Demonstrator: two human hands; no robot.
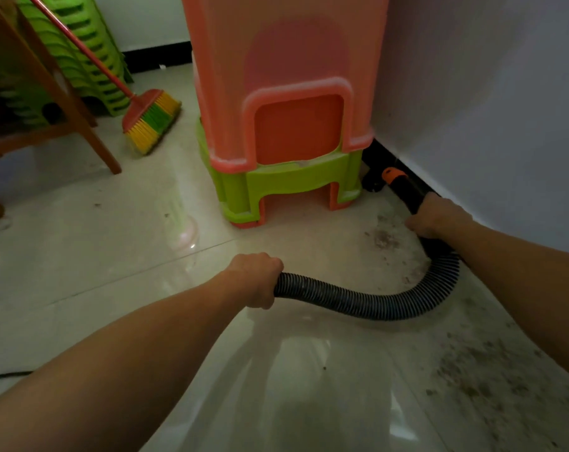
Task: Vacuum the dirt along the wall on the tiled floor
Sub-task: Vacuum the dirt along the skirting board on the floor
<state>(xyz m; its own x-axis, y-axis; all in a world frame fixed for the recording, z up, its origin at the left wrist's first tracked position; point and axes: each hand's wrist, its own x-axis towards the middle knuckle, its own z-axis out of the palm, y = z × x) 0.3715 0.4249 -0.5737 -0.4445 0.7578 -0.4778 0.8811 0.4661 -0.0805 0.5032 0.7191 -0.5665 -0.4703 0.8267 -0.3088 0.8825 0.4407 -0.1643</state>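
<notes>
Pale glossy tiled floor [120, 256] fills most of the view and meets a white wall [488, 93] on the right, with a black skirting strip [403, 166] along its foot. A tall stack of orange and green plastic stools [286, 93] stands close against that wall, and a broom [151, 120] leans further off to the left.

A ribbed black hose [358, 300] curves over the tiles from the left hand [255, 275] across to the wall, where it joins a stiff black tube [403, 187] with an orange collar. The tube's long axis runs along the skirting and points away from the person into the gap beside the stools. Its tip is dark and hard to make out.

The right hand [436, 216] is wrapped round the tube just behind the collar, close to the wall. The left hand has its fingers curled round the hose, well out from the wall.

Dirt [384, 238] lies as a grey scatter just left of the right hand, and a heavier patch [472, 380] follows the wall nearer the person. Both patches are behind the tube's tip, so the next sweep probably calls for drawing the tube back along the skirting. The right hand is the nearer one to steer it, while the left hand feeds slack.
</notes>
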